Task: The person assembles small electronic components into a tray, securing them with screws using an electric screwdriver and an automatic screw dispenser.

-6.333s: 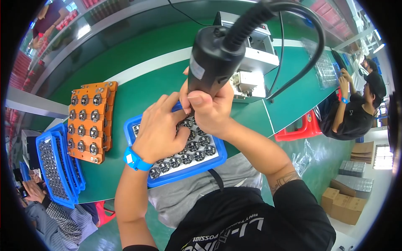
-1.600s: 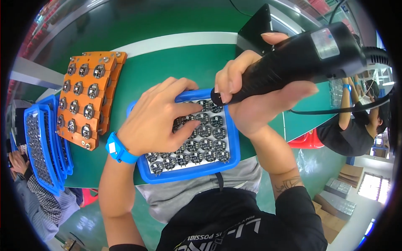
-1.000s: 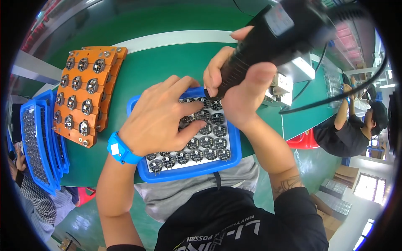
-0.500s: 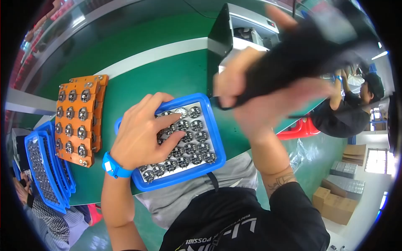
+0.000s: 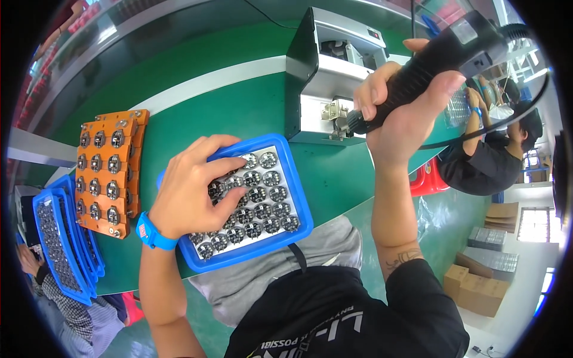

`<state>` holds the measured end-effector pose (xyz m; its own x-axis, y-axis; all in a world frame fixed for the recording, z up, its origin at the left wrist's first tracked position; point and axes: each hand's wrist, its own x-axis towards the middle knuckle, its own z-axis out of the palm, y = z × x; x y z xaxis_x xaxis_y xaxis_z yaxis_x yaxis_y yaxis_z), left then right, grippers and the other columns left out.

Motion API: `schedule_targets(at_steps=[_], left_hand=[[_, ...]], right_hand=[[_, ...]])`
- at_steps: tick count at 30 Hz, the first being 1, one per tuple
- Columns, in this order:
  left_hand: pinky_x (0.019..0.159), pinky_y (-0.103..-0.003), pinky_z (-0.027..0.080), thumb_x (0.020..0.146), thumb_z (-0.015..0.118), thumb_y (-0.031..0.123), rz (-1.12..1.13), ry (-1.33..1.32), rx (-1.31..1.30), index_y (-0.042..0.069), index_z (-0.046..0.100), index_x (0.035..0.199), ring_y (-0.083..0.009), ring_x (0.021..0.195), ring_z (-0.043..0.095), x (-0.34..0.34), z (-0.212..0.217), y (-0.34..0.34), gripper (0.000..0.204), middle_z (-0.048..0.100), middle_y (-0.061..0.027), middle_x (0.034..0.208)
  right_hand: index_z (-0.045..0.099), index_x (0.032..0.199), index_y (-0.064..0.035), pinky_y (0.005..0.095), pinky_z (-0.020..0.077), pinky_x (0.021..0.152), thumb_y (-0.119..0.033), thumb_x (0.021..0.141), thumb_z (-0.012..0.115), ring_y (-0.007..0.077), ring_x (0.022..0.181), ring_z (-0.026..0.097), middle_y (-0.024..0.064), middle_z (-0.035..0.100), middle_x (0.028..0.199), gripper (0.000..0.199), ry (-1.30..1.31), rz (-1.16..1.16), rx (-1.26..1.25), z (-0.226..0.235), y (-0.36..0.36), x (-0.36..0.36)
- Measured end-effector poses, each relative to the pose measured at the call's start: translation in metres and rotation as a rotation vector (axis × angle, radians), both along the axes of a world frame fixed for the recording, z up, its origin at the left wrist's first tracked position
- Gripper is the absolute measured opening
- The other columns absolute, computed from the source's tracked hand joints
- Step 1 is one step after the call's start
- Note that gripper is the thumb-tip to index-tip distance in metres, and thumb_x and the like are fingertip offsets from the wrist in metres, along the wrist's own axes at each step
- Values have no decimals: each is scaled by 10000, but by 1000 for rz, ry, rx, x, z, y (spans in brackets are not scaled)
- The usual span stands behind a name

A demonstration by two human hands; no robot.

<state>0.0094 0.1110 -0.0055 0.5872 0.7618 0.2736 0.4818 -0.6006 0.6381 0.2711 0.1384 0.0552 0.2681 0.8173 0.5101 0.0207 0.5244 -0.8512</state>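
Note:
My right hand (image 5: 406, 113) is closed around a thick black corded electric screwdriver (image 5: 439, 65), held tilted with its lower end against or just in front of the metal mechanism on the screw feeder (image 5: 334, 83); I cannot tell whether they touch. My left hand (image 5: 194, 185), a blue band at its wrist, lies over the left part of a blue tray (image 5: 303, 209). Its thumb and index finger are apart, close to the small round dark circuit assemblies (image 5: 256, 194) standing in rows on a white insert. The palm hides some of these pieces.
Stacked orange fixture plates (image 5: 104, 173) carrying similar round parts stand at the left, beside several blue trays (image 5: 59, 250) full of small parts. A black cable (image 5: 495, 126) curves behind my right hand. Another person (image 5: 495, 158) works at the right, near a red stool (image 5: 425, 179).
My right hand has swung the screwdriver to the right and now shows sharply, uncovering the feeder's front. The left hand stays over the tray in much the same pose.

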Motion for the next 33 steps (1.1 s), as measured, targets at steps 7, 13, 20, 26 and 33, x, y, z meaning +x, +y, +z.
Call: schedule_targets(at_steps=[7, 13, 20, 26, 33], left_hand=[[885, -411, 516, 653, 744, 68, -24, -42, -84, -7, 703, 1028, -378, 1052, 625, -3, -5, 1, 385, 625, -178, 1210], [814, -409, 517, 649, 701, 93, 13, -73, -30, -11, 708, 963, -335, 985, 616, -2, -12, 0, 331, 615, -144, 1155], [801, -417, 508, 652, 696, 88, 20, -87, -47, -8, 709, 957, -329, 956, 597, -2, -12, -2, 320, 610, -128, 1111], [791, -421, 506, 652, 703, 87, 14, -82, -29, -1, 709, 946, -327, 937, 591, -2, -11, -3, 307, 607, -120, 1098], [745, -422, 495, 658, 710, 97, 16, -20, -36, 20, 701, 898, -323, 890, 579, -3, -5, -3, 252, 606, -118, 1071]], right_hand=[[402, 1258, -105, 318, 396, 451, -862, 857, 242, 161, 396, 409, 47, 439, 555, 871, 272, 297, -32, -19, -17, -38], [353, 1275, -96, 296, 405, 440, -908, 790, 275, 163, 405, 439, 62, 470, 561, 948, 79, 368, -86, -47, -11, -87], [328, 1266, -100, 282, 407, 441, -902, 791, 286, 163, 410, 446, 68, 480, 571, 934, 52, 413, -101, -60, -11, -96], [334, 1249, -96, 275, 404, 436, -893, 801, 295, 154, 416, 451, 69, 492, 576, 915, 26, 412, -74, -61, -12, -98], [369, 1195, -9, 255, 389, 421, -829, 814, 463, 130, 449, 482, 73, 514, 569, 910, 26, 497, -51, -63, -13, -105]])
